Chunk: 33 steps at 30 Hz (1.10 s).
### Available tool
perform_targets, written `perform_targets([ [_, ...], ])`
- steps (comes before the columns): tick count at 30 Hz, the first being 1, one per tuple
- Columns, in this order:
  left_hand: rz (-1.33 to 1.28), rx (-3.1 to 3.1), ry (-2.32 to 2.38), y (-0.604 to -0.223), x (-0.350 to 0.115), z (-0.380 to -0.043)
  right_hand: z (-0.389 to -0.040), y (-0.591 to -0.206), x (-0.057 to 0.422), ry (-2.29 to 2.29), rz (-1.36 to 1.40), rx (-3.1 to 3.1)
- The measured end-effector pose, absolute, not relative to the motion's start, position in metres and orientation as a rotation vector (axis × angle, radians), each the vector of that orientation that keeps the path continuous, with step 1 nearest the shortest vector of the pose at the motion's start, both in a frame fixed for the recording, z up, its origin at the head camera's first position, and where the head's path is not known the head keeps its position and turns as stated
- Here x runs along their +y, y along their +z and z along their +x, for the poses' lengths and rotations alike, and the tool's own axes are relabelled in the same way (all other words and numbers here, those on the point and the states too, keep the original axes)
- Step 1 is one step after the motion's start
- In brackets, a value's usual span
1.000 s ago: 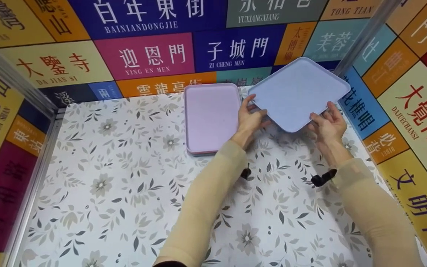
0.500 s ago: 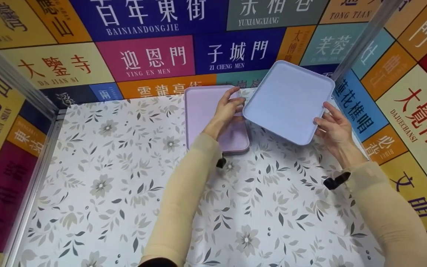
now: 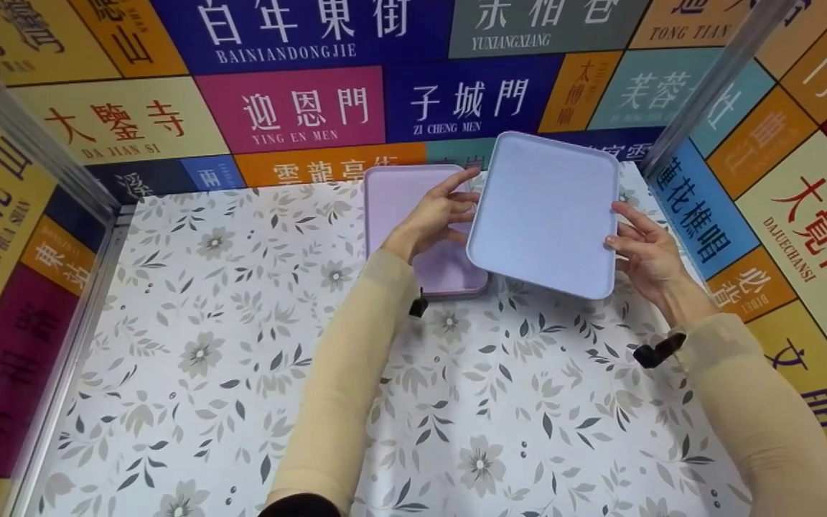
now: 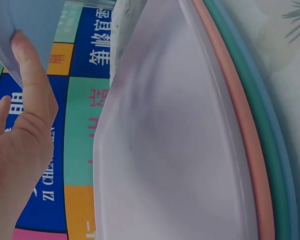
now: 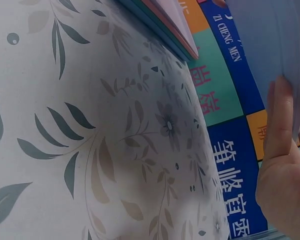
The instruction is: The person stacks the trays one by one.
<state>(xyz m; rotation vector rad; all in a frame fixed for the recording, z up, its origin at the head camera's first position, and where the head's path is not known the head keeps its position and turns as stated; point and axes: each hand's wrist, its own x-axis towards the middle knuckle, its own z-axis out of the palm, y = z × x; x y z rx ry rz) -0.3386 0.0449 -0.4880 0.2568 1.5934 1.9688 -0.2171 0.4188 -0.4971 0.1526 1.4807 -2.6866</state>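
In the head view a pale blue rectangular tray (image 3: 546, 215) is held tilted above the table, its inner face up. My right hand (image 3: 647, 251) pinches its right edge between thumb and fingers. At the tray's left edge is my left hand (image 3: 438, 215), its fingers stretched out. In the left wrist view a fingertip (image 4: 20, 40) of that hand meets the blue tray's underside. Beneath the left hand lies a stack of trays with a lilac tray (image 3: 399, 194) on top. The left wrist view shows a coral tray (image 4: 242, 115), a green tray (image 4: 262, 125) and a blue tray (image 4: 285, 170) below it.
A white tablecloth (image 3: 241, 373) with grey leaves and flowers covers the table. Panels with coloured name blocks rise behind the table (image 3: 313, 108) and on both sides. Metal corner posts (image 3: 715, 79) stand at the back corners.
The pale blue tray has turned more upright lengthwise and moved left and nearer. My left hand let go of its lower edge, moved left over the stack and now lies at its left edge.
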Motion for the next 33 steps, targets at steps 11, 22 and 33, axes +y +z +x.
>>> perform_targets([
  [11,0.332,1.666,1.896,-0.493,0.033,-0.333,-0.224,-0.496,0.408,-2.561,0.117,1.574],
  [22,0.341,1.797,1.876,-0.485,0.01,-0.328,-0.244,-0.489,0.389,-2.464,0.098,1.667],
  [33,0.302,1.999,1.861,-0.483,-0.03,-0.321,-0.27,-0.494,0.346,-2.277,0.087,1.93],
])
